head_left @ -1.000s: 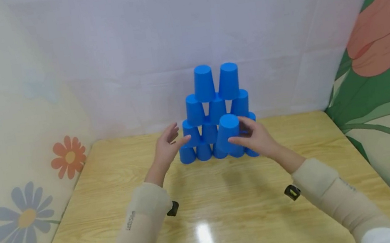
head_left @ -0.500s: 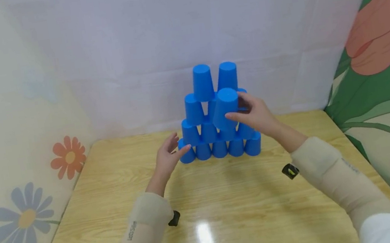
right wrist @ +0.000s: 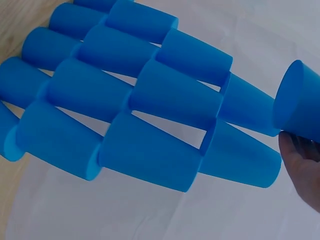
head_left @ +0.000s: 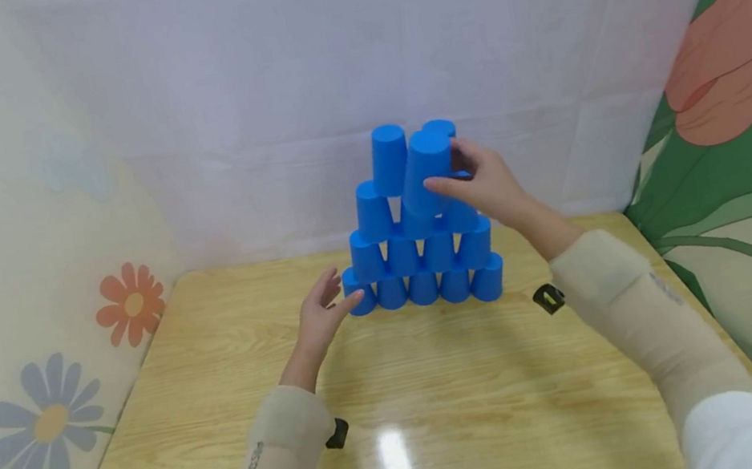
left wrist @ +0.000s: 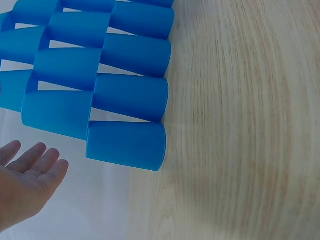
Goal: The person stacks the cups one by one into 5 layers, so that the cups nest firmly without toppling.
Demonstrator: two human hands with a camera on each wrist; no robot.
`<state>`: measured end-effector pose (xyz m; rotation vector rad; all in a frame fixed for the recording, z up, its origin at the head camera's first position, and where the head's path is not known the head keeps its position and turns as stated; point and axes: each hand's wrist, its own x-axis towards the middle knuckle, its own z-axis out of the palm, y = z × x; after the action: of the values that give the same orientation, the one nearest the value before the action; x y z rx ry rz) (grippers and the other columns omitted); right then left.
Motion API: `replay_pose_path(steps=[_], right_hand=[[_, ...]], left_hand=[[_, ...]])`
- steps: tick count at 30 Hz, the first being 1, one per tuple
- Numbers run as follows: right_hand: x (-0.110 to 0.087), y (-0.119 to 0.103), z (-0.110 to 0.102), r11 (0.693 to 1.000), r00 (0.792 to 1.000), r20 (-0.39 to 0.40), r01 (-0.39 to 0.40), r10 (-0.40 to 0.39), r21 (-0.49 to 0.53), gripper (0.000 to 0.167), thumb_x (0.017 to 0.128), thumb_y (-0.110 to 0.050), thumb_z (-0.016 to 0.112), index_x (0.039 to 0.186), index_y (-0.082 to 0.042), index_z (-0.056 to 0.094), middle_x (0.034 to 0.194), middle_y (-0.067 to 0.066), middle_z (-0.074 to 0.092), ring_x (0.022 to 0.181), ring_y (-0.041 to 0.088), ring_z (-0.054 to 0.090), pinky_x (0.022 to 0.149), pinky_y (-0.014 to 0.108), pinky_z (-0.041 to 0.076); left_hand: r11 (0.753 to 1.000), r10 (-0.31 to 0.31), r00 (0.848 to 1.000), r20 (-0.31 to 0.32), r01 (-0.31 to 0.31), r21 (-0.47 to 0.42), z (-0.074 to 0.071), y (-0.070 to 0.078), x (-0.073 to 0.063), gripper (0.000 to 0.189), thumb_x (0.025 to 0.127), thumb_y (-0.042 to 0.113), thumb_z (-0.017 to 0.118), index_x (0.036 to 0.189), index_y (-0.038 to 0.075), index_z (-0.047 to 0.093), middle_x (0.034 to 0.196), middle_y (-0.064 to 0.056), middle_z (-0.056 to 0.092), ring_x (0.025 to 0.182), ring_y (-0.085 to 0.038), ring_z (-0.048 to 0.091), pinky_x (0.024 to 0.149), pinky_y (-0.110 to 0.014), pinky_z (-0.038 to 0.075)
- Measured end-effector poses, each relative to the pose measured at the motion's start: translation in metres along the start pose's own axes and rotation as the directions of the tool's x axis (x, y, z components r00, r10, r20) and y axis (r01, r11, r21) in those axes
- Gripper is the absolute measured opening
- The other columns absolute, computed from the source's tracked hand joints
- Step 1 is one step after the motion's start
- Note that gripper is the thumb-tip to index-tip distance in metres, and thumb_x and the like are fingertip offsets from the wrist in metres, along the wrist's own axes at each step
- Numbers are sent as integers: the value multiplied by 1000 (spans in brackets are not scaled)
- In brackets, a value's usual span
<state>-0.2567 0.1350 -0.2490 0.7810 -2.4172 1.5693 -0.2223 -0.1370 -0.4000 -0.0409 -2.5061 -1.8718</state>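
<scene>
My right hand grips a blue cup, upside down and slightly tilted, in front of the upper part of a cup pyramid. The pyramid is built of upside-down blue cups in several rows, with two cups on its top row. In the right wrist view the held cup is apart from the top-row cups, its open rim facing them. My left hand holds nothing; its fingers are spread beside the lower left of the pyramid. The left wrist view shows those fingers near the stacked cups.
The pyramid stands near the back of a wooden table, in front of a white cloth backdrop. Flower-patterned panels flank the table on both sides. Black wrist devices hang at the cuffs.
My right hand has raised the cup from the pyramid's lower rows to the height of its top row. The left hand has drawn slightly down and back toward me.
</scene>
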Motion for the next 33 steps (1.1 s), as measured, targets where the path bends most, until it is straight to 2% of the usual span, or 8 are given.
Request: replay_pose_path(steps=[6,10,16,27,33], right_hand=[[14,-7,-5,999,999,-48,-10,9,-30,58,79,-37,60,126,-9,40,112,4,53,98,15,50,83,34,42],[24,-11,-9,1000,996,-92,-17,15,-26,57,78,-39,60,124,-9,42,108,3,53,95,14,50,83,30,42],[38,-23,-15,1000,991,-132,-8,6,-14,57,78,-38,60,124,-9,42,110,2,53,96,14,49,83,28,41],[62,-28,-21,995,979,-183,-97,95,-4,60,77,-40,61,125,-12,41,116,2,50,102,14,48,86,28,39],[73,-27,-18,990,972,-193,-139,136,1,62,77,-42,60,126,-11,40,118,3,49,104,14,46,88,28,38]], left_hand=[[1000,-18,1000,-11,18,21,-1,-6,-3,78,73,43,64,135,13,27,134,-10,32,121,-24,30,96,-40,28],[1000,-24,999,-31,25,17,-1,-10,-5,73,75,37,65,134,11,29,133,-11,34,120,-24,32,95,-38,29],[1000,-7,999,-47,7,-10,-2,-14,-6,74,74,34,66,134,10,31,132,-13,35,119,-25,33,96,-38,29],[1000,-11,999,-39,11,-4,-2,-14,-7,69,78,30,64,134,9,29,132,-14,35,119,-26,32,96,-40,28],[1000,-26,999,-34,26,-4,-4,-17,-13,71,77,34,63,135,11,28,133,-12,33,120,-26,31,96,-41,28]])
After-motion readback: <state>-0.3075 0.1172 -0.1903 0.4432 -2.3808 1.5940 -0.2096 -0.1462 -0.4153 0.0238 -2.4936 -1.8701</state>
